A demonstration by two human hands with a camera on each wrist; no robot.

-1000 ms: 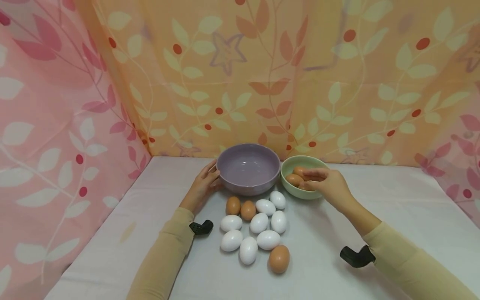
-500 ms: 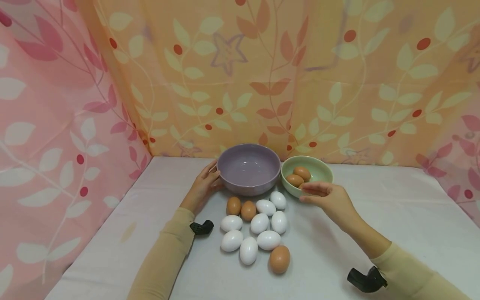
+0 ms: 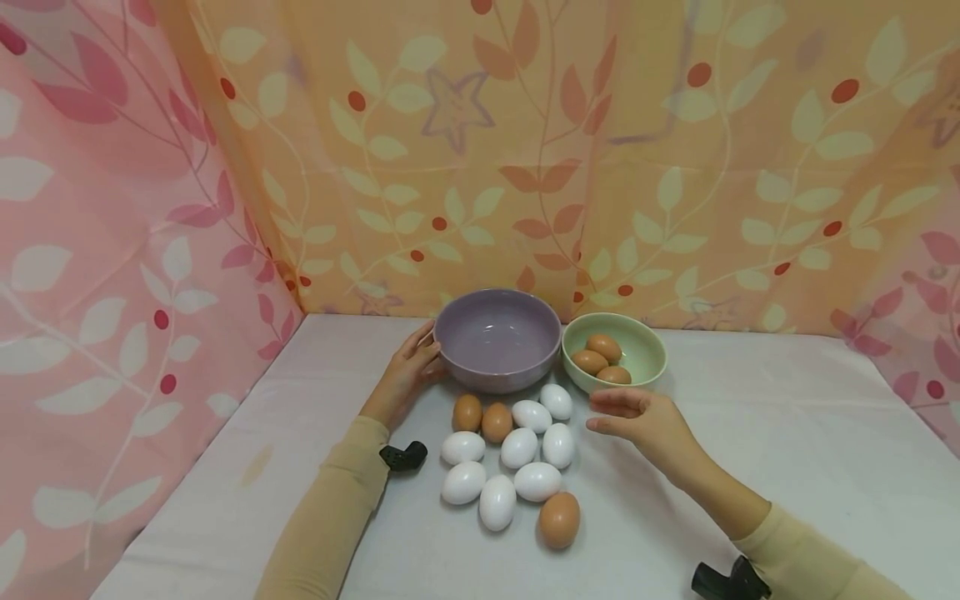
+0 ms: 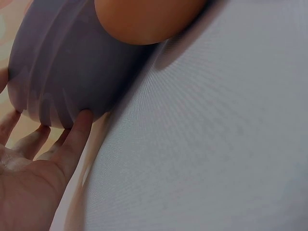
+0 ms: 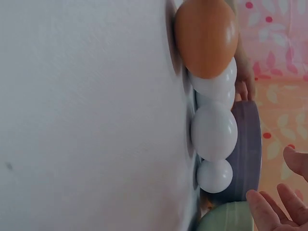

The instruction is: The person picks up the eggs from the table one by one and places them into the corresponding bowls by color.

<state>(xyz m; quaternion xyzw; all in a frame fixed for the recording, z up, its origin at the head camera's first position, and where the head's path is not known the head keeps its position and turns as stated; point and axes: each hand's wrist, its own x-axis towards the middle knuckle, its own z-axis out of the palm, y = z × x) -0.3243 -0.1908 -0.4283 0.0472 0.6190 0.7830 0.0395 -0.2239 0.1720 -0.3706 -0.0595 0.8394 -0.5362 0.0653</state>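
My left hand (image 3: pixel 408 371) rests its fingertips against the left outer wall of a purple bowl (image 3: pixel 497 377), fingers spread along its side in the left wrist view. The bowl has nothing in it. My right hand (image 3: pixel 645 421) holds nothing; thumb and fingers are apart, just in front of a light green bowl (image 3: pixel 651 354). Inside that bowl lie brown eggs (image 3: pixel 589 361). In front of the bowls sits a group of several white eggs (image 3: pixel 518 447) with two brown eggs (image 3: pixel 467 413) at its back left. A single brown egg (image 3: pixel 559 520) lies nearest the front.
A white cloth (image 3: pixel 300 500) covers the table. Behind the bowls hangs an orange leaf-patterned curtain (image 3: pixel 420 183), with a pink one (image 3: pixel 97 275) along the left side. Black wrist mounts (image 3: pixel 405 456) stick out from both sleeves.
My right hand has drawn back out of the green bowl toward the front, leaving the brown eggs inside uncovered. My left hand has stayed at the purple bowl.
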